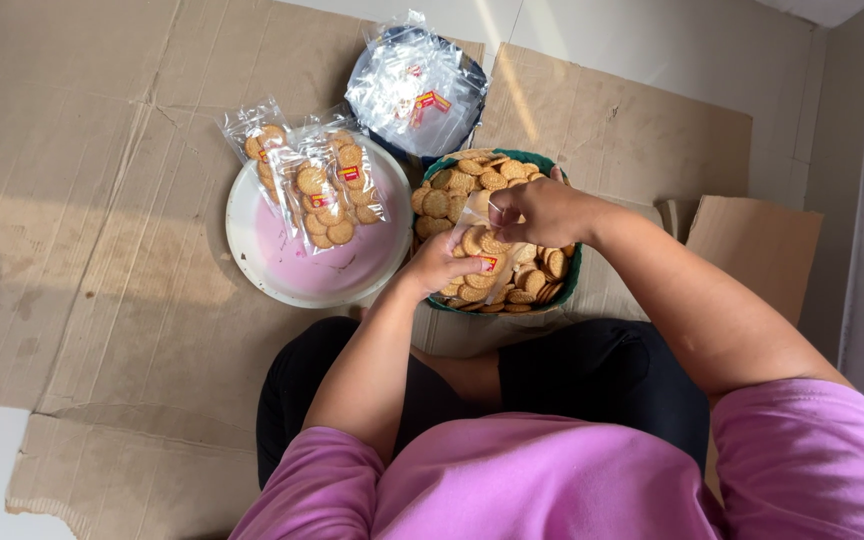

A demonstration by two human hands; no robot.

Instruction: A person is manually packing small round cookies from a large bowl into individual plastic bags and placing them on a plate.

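Left hand grips the half-filled clear biscuit bag upright; right hand pinches its mouth at 12 o'clock. Best kept over the green basket, catching spills.

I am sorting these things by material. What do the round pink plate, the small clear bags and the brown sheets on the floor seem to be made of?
Round pink plate: probably plastic or melamine, smooth, slightly glossy with a pale rim; I cannot be certain.
Small clear bags: thin transparent plastic film, shiny and crinkled, with the round biscuits visible through it.
Brown sheets: corrugated cardboard, matte, creased and torn at the edges.
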